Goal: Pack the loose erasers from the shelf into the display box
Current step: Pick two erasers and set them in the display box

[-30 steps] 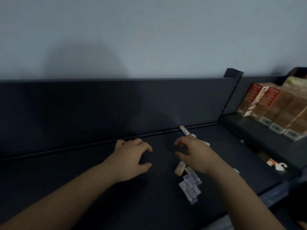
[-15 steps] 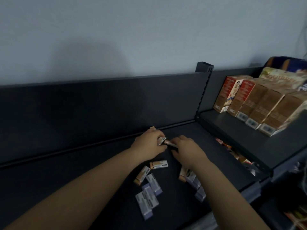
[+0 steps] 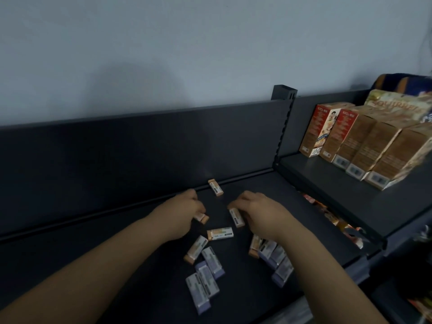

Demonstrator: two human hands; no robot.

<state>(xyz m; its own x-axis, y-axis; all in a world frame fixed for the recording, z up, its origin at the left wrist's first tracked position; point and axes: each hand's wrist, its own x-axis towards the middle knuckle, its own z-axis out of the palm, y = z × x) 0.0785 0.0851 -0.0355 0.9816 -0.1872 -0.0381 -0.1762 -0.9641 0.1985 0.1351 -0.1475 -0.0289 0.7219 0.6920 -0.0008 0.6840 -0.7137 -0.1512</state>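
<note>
Dark grey metal is carrying the loose erasers: the shelf (image 3: 117,253) is holding them scattered near its right end. Each one is showing as a small rectangular block in a pale printed paper sleeve with a coloured end sticking out, peach-orange on some and lilac on others.

The left hand (image 3: 184,213) is lying knuckles-up with its fingers curled, pinching a peach eraser (image 3: 202,217) whose orange end is poking out below the fingers. The right hand (image 3: 259,213) is likewise curling its fingers round a second peach eraser (image 3: 236,217), which is pointing toward the camera.

Behind the gap between the hands, a lone eraser (image 3: 215,187) is lying at the foot of the back panel (image 3: 140,148). Just in front of the hands, a crosswise eraser (image 3: 220,233) and a slanting eraser (image 3: 196,249) are lying flat, both peach. Nearer the front edge, a lilac group (image 3: 205,277) is lying close together, and a mixed group (image 3: 275,258) is sitting partly hidden under the right wrist.

On the higher shelf (image 3: 350,197) to the right, brown cartons (image 3: 364,148) are standing in a row.
</note>
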